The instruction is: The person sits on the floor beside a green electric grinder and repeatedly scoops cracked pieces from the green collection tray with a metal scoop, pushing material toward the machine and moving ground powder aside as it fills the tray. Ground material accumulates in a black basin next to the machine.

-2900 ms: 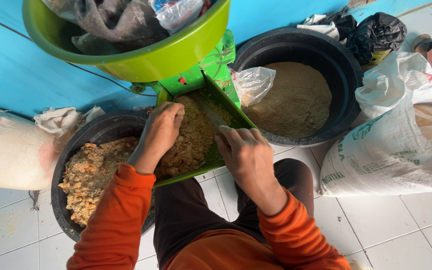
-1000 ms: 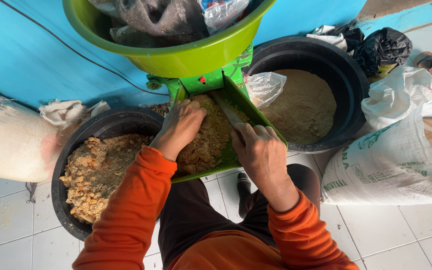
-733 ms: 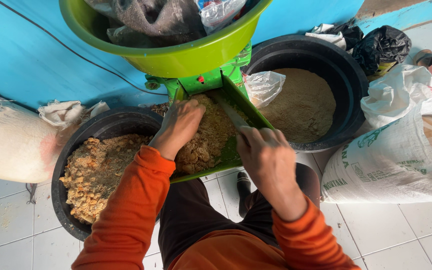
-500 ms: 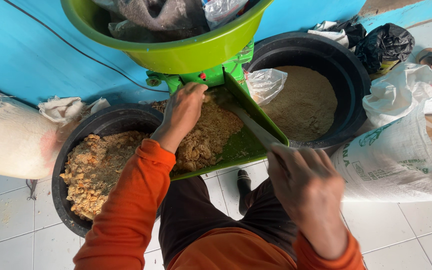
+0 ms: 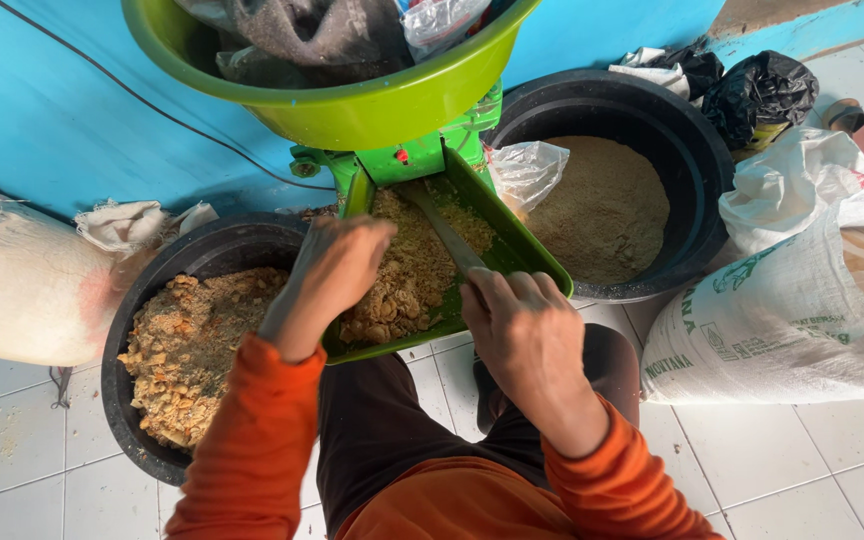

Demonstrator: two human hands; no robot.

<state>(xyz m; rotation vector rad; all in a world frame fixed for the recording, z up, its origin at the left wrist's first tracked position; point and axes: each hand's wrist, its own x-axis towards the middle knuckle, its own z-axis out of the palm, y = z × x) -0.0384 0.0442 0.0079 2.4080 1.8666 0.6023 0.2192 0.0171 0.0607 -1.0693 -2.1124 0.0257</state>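
Observation:
A green tray (image 5: 527,262) slopes down from a green machine and carries a heap of brown crumbly feed (image 5: 414,272). My left hand (image 5: 337,268) lies on the feed at the tray's left side, fingers bent down into the crumbs and slightly blurred. My right hand (image 5: 524,322) is at the tray's near right edge, closed around a thin wooden stick (image 5: 444,228). The stick runs up over the feed toward the machine's opening. Both sleeves are orange.
A lime-green basin (image 5: 352,105) with cloth and plastic sits on top of the machine. A black tub of coarse crumbs (image 5: 182,345) stands left, and a black tub of fine meal (image 5: 607,205) stands right. Sacks lie on both sides (image 5: 792,300) (image 5: 17,285), on a white tile floor.
My right hand drew back toward my body, then came forward again to the tray's edge with the stick. My left hand slid from near the machine's opening down the tray.

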